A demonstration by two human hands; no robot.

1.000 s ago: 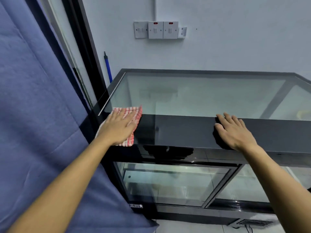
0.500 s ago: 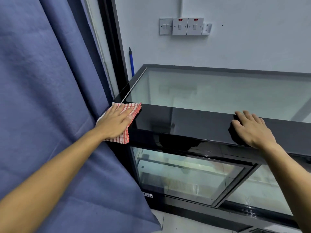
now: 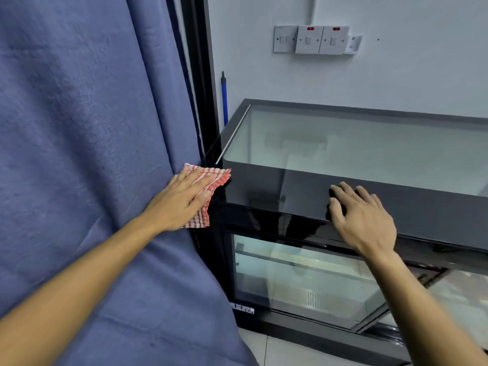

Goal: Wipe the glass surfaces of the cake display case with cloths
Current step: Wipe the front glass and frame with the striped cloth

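Blue curtain fills the left side, and the left hand lies flat, fingers straight, pressing a red-checked cloth onto the display case's left top corner. Further right, the right hand rests open, fingers spread, on the case's black front edge, holding nothing.

Cloth on display case's left corner, seemingly touching curtain.

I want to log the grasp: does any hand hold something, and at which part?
The left hand presses flat on the checked cloth, covering its middle. The right hand holds nothing.
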